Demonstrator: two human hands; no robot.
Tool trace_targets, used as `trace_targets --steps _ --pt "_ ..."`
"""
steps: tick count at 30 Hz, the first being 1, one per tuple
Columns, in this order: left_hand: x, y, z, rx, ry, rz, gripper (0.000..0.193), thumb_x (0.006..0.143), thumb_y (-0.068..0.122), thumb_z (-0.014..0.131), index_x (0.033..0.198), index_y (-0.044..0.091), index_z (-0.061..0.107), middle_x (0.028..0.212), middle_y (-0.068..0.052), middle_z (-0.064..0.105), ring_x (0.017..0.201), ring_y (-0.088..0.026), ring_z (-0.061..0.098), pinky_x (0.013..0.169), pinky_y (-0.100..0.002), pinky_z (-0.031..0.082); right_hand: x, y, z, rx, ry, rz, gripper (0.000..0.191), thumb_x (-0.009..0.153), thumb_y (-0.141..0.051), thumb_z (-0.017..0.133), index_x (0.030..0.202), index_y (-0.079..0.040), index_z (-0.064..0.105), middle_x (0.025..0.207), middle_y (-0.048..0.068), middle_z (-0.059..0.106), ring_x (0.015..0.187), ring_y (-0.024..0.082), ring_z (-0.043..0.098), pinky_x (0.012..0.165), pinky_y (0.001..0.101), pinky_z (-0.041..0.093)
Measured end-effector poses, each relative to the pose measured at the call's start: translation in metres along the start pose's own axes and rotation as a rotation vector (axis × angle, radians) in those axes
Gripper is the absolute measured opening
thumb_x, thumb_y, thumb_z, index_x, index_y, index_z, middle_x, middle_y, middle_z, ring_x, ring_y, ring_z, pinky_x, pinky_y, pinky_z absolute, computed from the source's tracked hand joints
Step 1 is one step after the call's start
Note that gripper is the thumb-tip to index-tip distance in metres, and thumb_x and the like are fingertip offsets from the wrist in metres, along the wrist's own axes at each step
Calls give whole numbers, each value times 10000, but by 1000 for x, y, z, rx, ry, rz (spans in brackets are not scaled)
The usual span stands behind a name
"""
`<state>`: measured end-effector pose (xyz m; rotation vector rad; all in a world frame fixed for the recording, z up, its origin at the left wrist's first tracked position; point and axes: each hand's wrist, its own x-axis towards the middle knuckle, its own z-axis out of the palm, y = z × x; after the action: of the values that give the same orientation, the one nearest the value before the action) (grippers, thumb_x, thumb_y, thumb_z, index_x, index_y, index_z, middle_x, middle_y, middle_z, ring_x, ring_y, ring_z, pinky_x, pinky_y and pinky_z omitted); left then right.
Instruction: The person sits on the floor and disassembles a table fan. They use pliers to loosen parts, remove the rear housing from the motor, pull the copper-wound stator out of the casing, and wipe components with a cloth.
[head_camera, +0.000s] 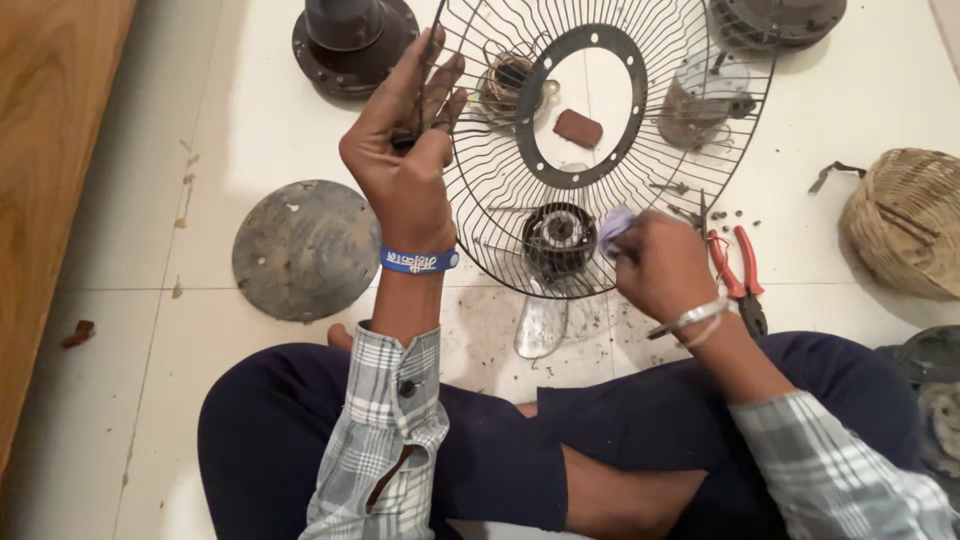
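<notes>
Item: wire fan guard (560, 100), round, dark metal, with a flat black ring at its middle; held tilted above the floor (250, 120), in front of the seated person.
Position: upper centre of the view; its rim runs from the 9 o'clock side at the left hand round to 5 o'clock near the right hand.
Left hand (405, 150): fingers closed round the rim wires at the guard's 9 o'clock edge; blue wristband worn.
Right hand (660, 262): fingers closed on a small pale cloth (617, 225), pressed to the wires at about 5 o'clock; metal bangles worn.
Handling, judged: light for its width, springy rather than stiff; thin wires likely to bend if squeezed or leaned on; surface probably dusty or greasy, so somewhat slippery.
Hold, judged: best taken at the outer rim or the black ring, where the wires are joined; single spokes are to be avoided.
Seen through the guard: small motor part (558, 238) at 6 o'clock, coil (508, 80) at 11 o'clock, brown block (578, 128) near centre.
Floor, left: round metal plate (305, 250) at 8 o'clock; dark housing (350, 40) at 10 o'clock.
Floor, right: red-handled pliers (740, 275) at 4 o'clock, loose screws just beside them; woven basket (905, 220) at 3 o'clock, well apart.
</notes>
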<state>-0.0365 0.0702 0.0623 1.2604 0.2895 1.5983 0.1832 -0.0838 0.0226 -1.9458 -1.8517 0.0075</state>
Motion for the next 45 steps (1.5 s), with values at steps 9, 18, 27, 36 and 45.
trace_targets --steps 9,18,27,36,45 --pt "2 -1 -3 -123 -37 -5 644 876 -235 393 1464 -31 559 1456 -188 618 1360 -345 636 1125 -469 603 36 59 -80 -178 435 -91 142 913 14 718 1023 -45 787 876 118 651 777 224 650 719 363 528" --pt "3 2 2 -97 4 -16 668 861 -208 415 1478 -21 591 1423 -183 643 1333 -332 656 1109 -455 620 74 88 -60 -543 376 -271 130 965 -8 660 957 -69 775 1004 98 681 939 271 662 770 377 559" --pt "0 1 -2 -33 -10 -18 593 899 -218 436 1439 -36 600 1426 -167 653 1324 -315 669 1092 -405 610 -5 58 -30 -80 -26 51 191 777 -65 710 938 -87 811 820 129 702 696 282 662 698 399 559" --pt "5 -3 -7 -134 25 -49 637 862 -240 415 1442 -36 583 1437 -185 636 1317 -345 665 1046 -417 622 -37 95 -55 1125 542 399 156 953 47 548 1052 25 667 952 109 675 788 179 662 695 303 563" --pt "5 -11 -10 -376 138 -212 763 794 -243 358 1516 -34 490 1548 -238 528 1403 -442 581 1116 -510 579 -29 67 -58 1434 328 768 444 1011 -344 442 1143 15 667 756 15 588 526 108 525 423 249 417"
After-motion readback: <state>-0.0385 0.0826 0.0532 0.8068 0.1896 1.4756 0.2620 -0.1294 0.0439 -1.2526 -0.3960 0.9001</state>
